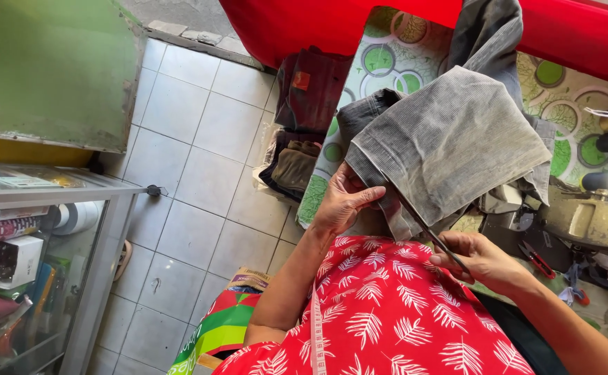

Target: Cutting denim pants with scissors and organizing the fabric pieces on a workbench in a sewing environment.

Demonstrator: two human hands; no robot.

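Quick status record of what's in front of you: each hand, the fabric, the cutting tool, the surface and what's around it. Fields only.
left hand: pinches the lower left edge of the grey corduroy fabric
right hand: grips the scissors, blades angled up into the fabric's lower edge
fabric: folded, held up over the table edge; darker grey cloth behind it
table: green circle-patterned cover
sewing machine: at right, beside small red-handled snips
floor: pale tiles, clothes pile by the table
cabinet: glass-fronted, far left
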